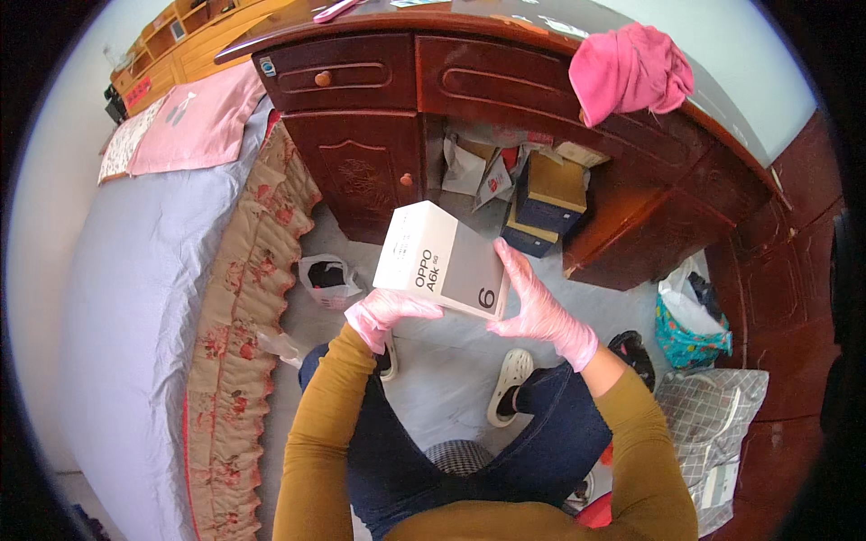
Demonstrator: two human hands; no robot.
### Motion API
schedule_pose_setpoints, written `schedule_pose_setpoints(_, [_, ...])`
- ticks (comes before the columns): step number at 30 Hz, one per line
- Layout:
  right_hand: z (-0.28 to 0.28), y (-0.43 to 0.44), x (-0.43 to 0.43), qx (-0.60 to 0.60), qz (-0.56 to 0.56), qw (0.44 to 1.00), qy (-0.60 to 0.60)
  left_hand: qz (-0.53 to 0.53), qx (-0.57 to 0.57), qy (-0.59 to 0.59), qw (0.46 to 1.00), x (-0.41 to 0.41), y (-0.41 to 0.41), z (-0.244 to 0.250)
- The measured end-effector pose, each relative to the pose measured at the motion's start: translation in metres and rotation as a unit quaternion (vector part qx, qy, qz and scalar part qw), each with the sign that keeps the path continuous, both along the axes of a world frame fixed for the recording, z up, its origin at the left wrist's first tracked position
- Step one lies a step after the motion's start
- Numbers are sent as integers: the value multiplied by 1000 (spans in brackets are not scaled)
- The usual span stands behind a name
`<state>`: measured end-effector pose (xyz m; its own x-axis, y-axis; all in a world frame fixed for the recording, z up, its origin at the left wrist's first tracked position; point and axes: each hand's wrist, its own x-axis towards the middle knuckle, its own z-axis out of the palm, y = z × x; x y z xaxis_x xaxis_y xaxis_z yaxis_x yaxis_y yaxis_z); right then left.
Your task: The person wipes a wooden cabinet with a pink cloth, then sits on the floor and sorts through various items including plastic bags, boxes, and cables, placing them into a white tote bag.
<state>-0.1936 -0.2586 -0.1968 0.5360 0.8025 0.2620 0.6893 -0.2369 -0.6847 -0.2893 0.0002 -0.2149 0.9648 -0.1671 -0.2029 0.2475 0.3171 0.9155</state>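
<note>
A white and grey OPPO smartphone box (443, 264) is held up over the floor between my hands, tilted, with its printed faces towards me. My left hand (392, 312), in a thin pink glove, supports its lower left edge, the thumb lying along the bottom. My right hand (538, 304), gloved the same way, grips the right end, with the thumb and fingers spread around the lower right corner. The box looks closed. Its underside and the fingertips behind it are hidden.
Ahead stands a dark red wooden desk (352, 169) with a pink cloth (629, 74) over its edge. Boxes (551, 196) and papers fill its knee space. A bed (149, 270) is at left; a plastic bag (329, 280) and a teal bag (690, 335) stand on the floor.
</note>
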Motion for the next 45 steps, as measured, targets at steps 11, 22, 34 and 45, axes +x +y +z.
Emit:
schedule_pose_setpoints(11, [-21, 10, -6, 44, -17, 998, 50, -22, -33, -111, 993, 34, -15, -14])
schedule_pose_setpoints(22, [-18, 20, -13, 31, -169, 981, -96, 100, -143, -62, 983, 46, -33, -35])
schedule_pose_setpoints(34, [-17, 14, 2, 191, -23, 827, 528, 160, -68, -59, 983, 52, -34, -21])
schedule_pose_setpoints(45, [-44, 32, 14, 264, -288, 839, 379, 237, 31, -26, 971, 49, -38, -36])
